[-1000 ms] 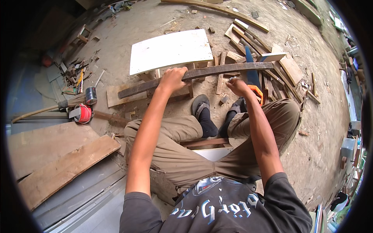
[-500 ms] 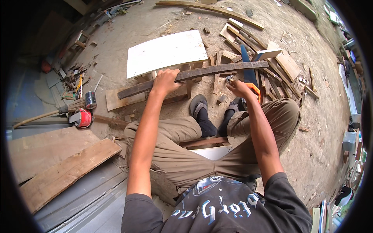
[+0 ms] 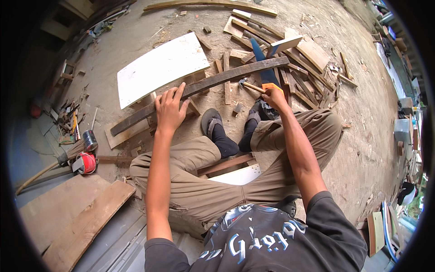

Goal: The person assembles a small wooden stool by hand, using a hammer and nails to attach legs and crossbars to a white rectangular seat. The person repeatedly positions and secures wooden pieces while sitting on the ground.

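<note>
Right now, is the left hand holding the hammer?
No, the hammer is in the right hand, while the left hand lies on the dark beam.

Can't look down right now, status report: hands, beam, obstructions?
Left hand open over dark beam. Right hand gripping hammer. Saw crosses behind beam near right end, possibly in the way.

Beam [image 3: 226, 75] crosses over saw [image 3: 258, 51], beyond 2 feet [image 3: 221, 135].

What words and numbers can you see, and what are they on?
Dark grey T-shirt: big white-and-blue lettering, upside down here; I won't copy it out.
Metal can: any markings are too small to read.
Dark wooden beam and hammer: no writing I can make out.
</note>
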`<move>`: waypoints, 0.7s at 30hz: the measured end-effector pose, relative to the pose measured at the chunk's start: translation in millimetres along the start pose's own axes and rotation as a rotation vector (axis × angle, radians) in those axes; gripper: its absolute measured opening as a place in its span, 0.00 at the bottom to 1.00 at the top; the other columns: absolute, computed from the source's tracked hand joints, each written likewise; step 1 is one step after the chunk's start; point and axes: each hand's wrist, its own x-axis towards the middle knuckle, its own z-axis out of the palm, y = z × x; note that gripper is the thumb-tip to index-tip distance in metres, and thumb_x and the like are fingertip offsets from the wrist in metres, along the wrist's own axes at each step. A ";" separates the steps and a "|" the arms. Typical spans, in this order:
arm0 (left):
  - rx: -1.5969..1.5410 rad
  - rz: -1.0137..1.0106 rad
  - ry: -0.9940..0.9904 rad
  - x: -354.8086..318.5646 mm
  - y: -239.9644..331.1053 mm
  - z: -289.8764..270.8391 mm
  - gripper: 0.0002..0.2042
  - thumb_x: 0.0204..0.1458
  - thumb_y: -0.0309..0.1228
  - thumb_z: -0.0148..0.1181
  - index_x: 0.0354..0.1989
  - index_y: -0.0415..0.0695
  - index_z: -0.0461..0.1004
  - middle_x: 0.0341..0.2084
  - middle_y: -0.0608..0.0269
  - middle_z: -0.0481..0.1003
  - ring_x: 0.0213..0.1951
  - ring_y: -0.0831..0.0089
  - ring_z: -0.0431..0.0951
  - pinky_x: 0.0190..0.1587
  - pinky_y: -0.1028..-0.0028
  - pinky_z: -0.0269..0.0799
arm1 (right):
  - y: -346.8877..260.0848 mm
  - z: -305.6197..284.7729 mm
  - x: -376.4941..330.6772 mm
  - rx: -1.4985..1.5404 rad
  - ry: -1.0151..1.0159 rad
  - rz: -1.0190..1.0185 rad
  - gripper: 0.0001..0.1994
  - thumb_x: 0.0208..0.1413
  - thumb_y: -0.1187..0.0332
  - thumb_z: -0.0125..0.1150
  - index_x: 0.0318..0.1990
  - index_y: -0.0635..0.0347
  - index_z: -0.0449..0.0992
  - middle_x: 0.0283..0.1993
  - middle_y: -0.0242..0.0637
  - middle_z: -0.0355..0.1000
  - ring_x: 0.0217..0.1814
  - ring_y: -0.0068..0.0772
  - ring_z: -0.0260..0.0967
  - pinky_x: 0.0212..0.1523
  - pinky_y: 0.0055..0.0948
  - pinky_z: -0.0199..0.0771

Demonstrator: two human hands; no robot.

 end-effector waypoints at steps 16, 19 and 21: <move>0.069 -0.130 -0.029 22.7 54.8 17.9 0.23 0.55 0.38 0.62 0.62 0.60 0.70 0.50 0.68 0.75 0.56 0.67 0.71 0.65 0.58 0.52 | 106.7 -58.1 -67.7 -0.161 0.257 0.624 0.20 0.52 0.62 0.58 0.41 0.76 0.78 0.48 0.65 0.73 0.53 0.63 0.73 0.53 0.47 0.74; 0.097 -0.155 -0.022 25.1 67.0 17.0 0.23 0.56 0.38 0.62 0.61 0.60 0.71 0.50 0.68 0.74 0.56 0.67 0.71 0.65 0.58 0.53 | 141.7 -60.2 -77.8 -0.129 0.294 0.719 0.19 0.51 0.63 0.59 0.40 0.76 0.78 0.47 0.64 0.74 0.53 0.61 0.73 0.52 0.47 0.74; 0.092 -0.141 -0.022 25.9 69.7 19.0 0.23 0.55 0.37 0.62 0.61 0.59 0.71 0.51 0.68 0.75 0.56 0.67 0.71 0.65 0.57 0.53 | 179.4 -51.0 -70.5 -0.167 0.016 0.795 0.19 0.50 0.67 0.61 0.47 0.70 0.78 0.54 0.59 0.73 0.59 0.53 0.71 0.56 0.42 0.74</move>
